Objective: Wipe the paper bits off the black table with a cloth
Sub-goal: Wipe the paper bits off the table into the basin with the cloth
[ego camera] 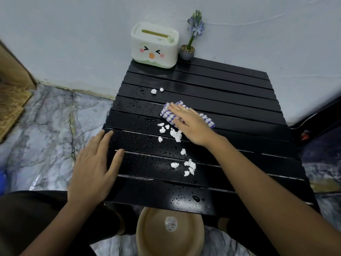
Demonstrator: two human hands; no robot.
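A black slatted table (230, 100) carries water drops and several white paper bits (176, 134) scattered down its middle, with two more bits (153, 91) farther back. My right hand (191, 124) lies flat on a folded purple-and-white checked cloth (168, 113), pressing it onto the table just behind the nearest cluster of bits. My left hand (96, 167) rests palm down with fingers spread on the table's left edge and holds nothing.
A white tissue box with a duck face (154, 46) and a small potted flower (187, 51) stand at the table's far edge by the wall. A tan round basin (147, 235) sits on the marble floor below the table's near edge.
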